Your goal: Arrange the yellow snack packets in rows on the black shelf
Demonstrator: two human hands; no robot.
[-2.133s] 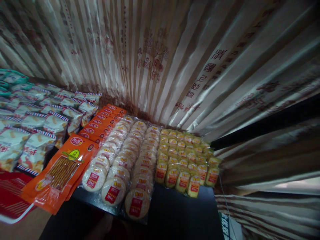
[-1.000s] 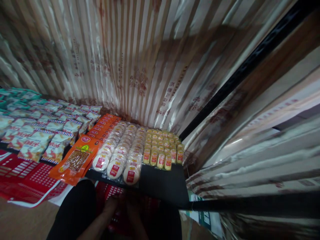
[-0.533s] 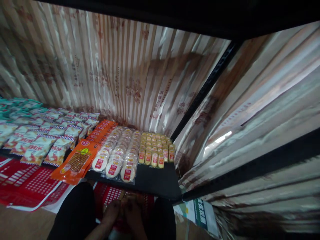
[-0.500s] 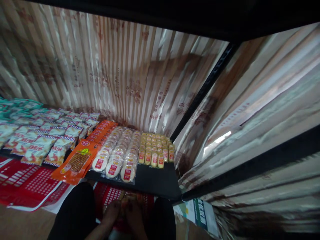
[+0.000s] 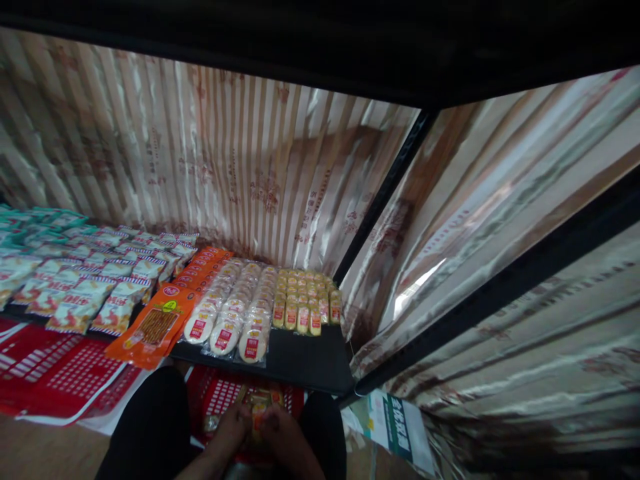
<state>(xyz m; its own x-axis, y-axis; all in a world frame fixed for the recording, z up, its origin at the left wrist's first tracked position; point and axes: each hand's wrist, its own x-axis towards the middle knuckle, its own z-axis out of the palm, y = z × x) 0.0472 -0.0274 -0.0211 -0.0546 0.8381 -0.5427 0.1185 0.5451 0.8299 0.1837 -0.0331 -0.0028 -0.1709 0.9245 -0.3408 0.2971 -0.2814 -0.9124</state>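
My left hand (image 5: 231,427) and my right hand (image 5: 279,427) meet low in the picture, between my dark-trousered knees. Both have their fingers closed on small yellow snack packets (image 5: 260,408) that lie in a red basket (image 5: 220,393) on the floor. Just above the hands a black shelf (image 5: 305,360) carries rows of snacks: yellow packets (image 5: 303,300), round white rice crackers (image 5: 235,310) and orange packets (image 5: 157,323). It is dim around the hands, so the fingers show only roughly.
White and red snack bags (image 5: 85,287) fill the shelf's left part. Red sheets (image 5: 55,373) lie on the floor at left. A striped shiny curtain (image 5: 240,160) backs the shelf, and a dark shelf board (image 5: 320,40) hangs overhead. A green-printed carton (image 5: 400,427) stands at right.
The view has pulled back and down, so the shelf looks smaller and the upper board has come into sight. My hands have come into view over the red basket and closed on packets.
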